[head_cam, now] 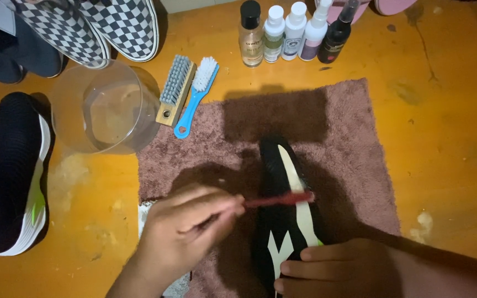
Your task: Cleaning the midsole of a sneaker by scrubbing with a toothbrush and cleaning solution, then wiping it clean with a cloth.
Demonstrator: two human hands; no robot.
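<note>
Where the near edge cuts off both forearms, the right hand [340, 267] presses closed fingers on the black knit sneaker with a pale sole [289, 212], heel end hidden; the left hand [186, 232] pinches a thin red-handled brush [280, 200], its blurred tip on the sole; both lie on the mauve terry towel [338, 149]; far left, a clear plastic tub [106, 107]; beyond, a wooden brush [175, 90], a blue-handled brush [197, 95], five small bottles [291, 32].
</note>
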